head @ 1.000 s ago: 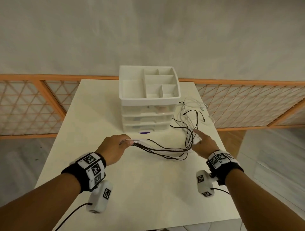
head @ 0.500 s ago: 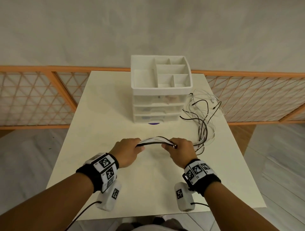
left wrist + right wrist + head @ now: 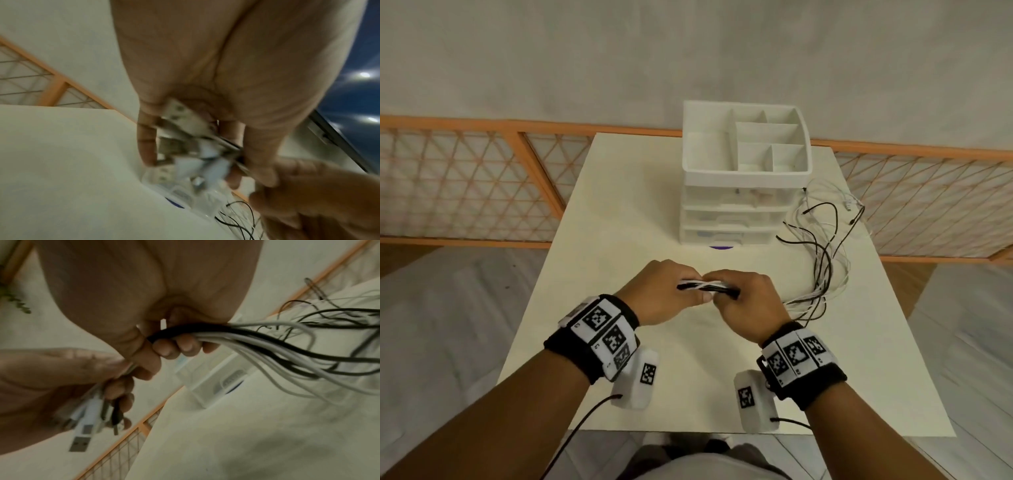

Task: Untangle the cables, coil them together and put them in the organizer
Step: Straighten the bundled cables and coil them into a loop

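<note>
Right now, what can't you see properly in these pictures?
- Head view: the cable bundle passes inside the left hand and right hand; curled fingers hide it.
- Left wrist view: the USB plugs are blurred, so I can't count them.
- Head view: the organizer drawers are frosted; contents unclear.
- Right wrist view: loose cable ends run off the right edge.

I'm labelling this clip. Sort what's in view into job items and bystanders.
Job: cables, gripped as a bundle by left hand and right hand; white organizer.

Bystanders: table, orange lattice fence, purple item under the organizer.
</note>
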`<state>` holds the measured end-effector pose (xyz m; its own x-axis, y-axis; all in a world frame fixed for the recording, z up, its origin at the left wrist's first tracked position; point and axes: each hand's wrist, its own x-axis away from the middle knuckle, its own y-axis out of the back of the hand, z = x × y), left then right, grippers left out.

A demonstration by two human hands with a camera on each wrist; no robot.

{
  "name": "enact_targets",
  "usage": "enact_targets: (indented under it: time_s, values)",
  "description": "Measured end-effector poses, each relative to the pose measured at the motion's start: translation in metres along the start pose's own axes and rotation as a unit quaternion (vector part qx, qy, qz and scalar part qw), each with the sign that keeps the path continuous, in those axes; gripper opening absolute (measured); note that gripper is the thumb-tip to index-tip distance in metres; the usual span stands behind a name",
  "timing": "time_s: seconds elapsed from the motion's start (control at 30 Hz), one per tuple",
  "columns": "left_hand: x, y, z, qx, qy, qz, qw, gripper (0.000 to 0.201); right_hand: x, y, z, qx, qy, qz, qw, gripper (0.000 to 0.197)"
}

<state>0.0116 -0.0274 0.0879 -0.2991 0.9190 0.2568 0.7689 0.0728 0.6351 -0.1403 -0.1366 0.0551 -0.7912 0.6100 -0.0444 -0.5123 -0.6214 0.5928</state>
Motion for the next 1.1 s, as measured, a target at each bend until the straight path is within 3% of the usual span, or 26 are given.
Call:
enact_targets:
  time_s: [0.1,0.17,0.23,0.33,0.43,0.53,0.6,0.7,0.8,0.87,0.97,1.0,1.03,1.1]
  values:
    - [0.009,-0.004,0.003,0.175,0.030,0.004,0.984,0.024,0.009,-0.004,-0.012,-0.079,-0.038,-0.044,0.995,0.039]
    - [0.012,-0.016,0.003,0.325,0.083,0.001,0.942,0.040,0.015,-0.010,-0.017,-0.118,-0.050,-0.058,0.990,0.039]
    - [0.013,-0.027,0.005,0.382,0.113,-0.017,0.917,0.046,0.019,-0.016,-0.023,-0.110,-0.034,-0.069,0.991,0.038]
    - [0.015,-0.037,0.006,0.354,0.112,-0.012,0.929,0.024,0.024,-0.023,-0.033,-0.045,0.004,-0.056,0.997,0.035]
    - [0.015,-0.037,0.010,0.330,0.110,-0.010,0.938,0.024,0.027,-0.027,-0.039,-0.008,0.027,-0.031,0.999,0.029]
    - [0.010,-0.030,0.011,0.321,0.121,-0.031,0.939,0.017,0.025,-0.024,-0.036,0.000,-0.006,0.016,1.000,0.008]
    - [0.008,-0.021,0.011,0.325,0.121,-0.040,0.937,0.014,0.024,-0.014,-0.039,0.081,-0.008,0.051,0.995,0.015]
    - [0.009,-0.008,0.011,0.317,0.105,-0.029,0.942,0.013,0.023,0.011,-0.049,0.298,-0.006,0.123,0.947,0.025]
    - [0.010,-0.003,0.007,0.286,0.081,-0.010,0.955,0.014,0.015,0.036,-0.056,0.362,-0.143,0.257,0.885,0.026]
    - [0.009,-0.008,0.001,0.242,0.063,-0.012,0.968,0.015,0.004,0.043,-0.067,0.344,-0.165,0.216,0.899,0.023]
    - [0.002,-0.021,-0.002,0.194,0.053,-0.057,0.978,0.016,-0.014,0.045,-0.083,0.282,-0.122,-0.027,0.951,0.017]
    - [-0.001,-0.025,-0.001,0.185,0.054,-0.074,0.978,0.016,-0.017,0.043,-0.087,0.260,-0.123,-0.060,0.956,0.020]
    - [-0.002,-0.028,0.000,0.173,0.057,-0.088,0.979,0.016,-0.017,0.038,-0.091,0.244,-0.139,-0.039,0.959,0.025]
    - [-0.003,-0.034,0.004,0.148,0.065,-0.099,0.982,0.016,-0.009,0.028,-0.096,0.253,-0.212,0.112,0.937,0.054]
